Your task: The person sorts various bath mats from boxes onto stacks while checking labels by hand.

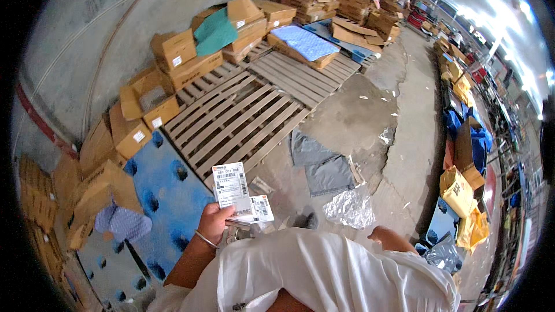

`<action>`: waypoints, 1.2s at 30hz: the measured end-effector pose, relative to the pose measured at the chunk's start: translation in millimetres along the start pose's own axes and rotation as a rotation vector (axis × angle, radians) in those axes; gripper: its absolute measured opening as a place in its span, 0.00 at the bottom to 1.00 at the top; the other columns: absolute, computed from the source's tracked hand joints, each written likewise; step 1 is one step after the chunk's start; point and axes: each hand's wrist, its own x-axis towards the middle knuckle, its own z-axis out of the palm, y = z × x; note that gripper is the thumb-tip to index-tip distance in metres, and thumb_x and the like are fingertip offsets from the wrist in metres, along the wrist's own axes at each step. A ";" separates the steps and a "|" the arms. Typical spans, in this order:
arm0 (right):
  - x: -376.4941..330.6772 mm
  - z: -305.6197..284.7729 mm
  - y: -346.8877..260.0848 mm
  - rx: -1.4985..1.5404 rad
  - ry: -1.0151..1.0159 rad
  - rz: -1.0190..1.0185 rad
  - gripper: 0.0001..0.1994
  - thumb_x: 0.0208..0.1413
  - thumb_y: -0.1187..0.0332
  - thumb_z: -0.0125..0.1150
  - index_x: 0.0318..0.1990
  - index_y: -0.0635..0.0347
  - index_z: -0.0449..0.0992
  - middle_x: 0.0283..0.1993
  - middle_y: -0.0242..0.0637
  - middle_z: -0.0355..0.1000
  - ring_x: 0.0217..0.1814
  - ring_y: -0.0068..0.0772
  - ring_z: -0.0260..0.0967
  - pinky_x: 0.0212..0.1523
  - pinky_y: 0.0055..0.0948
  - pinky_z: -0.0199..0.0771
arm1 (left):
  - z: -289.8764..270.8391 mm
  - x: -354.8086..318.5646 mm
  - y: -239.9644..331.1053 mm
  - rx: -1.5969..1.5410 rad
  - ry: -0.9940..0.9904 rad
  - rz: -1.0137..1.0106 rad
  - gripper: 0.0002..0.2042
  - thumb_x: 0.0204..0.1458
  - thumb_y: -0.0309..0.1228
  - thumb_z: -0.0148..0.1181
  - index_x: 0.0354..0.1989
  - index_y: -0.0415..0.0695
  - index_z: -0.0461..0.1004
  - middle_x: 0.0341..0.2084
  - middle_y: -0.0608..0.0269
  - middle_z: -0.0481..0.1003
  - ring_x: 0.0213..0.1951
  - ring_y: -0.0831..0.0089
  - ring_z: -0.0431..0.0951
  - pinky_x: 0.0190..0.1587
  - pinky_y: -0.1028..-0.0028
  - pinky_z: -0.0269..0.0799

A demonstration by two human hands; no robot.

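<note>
My left hand (215,222), with a bracelet at the wrist, is closed on white printed shipping labels. The top label (231,184) stands upright with its print facing me. A second label (263,208) sticks out sideways beneath it. Out to the right of my white shirt is my right hand (384,236), low over the floor and away from the labels. No held thing shows at it, and its fingers are too small and partly turned away to read. Below it and to the left, crumpled clear plastic (350,208) lies on the concrete beside flat grey plastic bags (326,173).
Slatted wooden pallets (237,124) lie ahead, and a blue plastic pallet (159,188) is at my left. Open cardboard boxes (176,52) line the wall, one under a green sheet (215,32). Yellow parcels (458,190) and racks run along the right. People stand far back.
</note>
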 end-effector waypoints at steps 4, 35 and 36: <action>11.3 -27.3 45.7 0.110 0.173 -0.050 0.17 0.50 0.53 0.52 0.40 0.53 0.77 0.43 0.39 0.74 0.42 0.44 0.72 0.45 0.41 0.70 | 81.5 74.6 8.1 0.072 -0.060 -0.058 0.13 0.51 0.27 0.51 0.42 0.33 0.72 0.36 0.57 0.76 0.38 0.67 0.76 0.43 0.70 0.72; 60.3 -73.0 418.4 1.038 0.152 0.627 0.16 0.49 0.54 0.56 0.38 0.56 0.78 0.39 0.43 0.75 0.41 0.46 0.72 0.41 0.38 0.71 | 658.1 661.3 -45.0 0.300 -0.731 -0.246 0.11 0.50 0.25 0.53 0.39 0.30 0.73 0.34 0.58 0.76 0.35 0.72 0.76 0.40 0.74 0.71; 63.7 -71.3 423.8 1.117 0.116 0.653 0.17 0.49 0.54 0.56 0.38 0.56 0.78 0.39 0.43 0.75 0.41 0.46 0.72 0.41 0.38 0.71 | 684.9 674.6 -37.4 0.307 -0.769 -0.243 0.11 0.50 0.25 0.53 0.38 0.31 0.73 0.34 0.58 0.76 0.35 0.73 0.76 0.40 0.74 0.71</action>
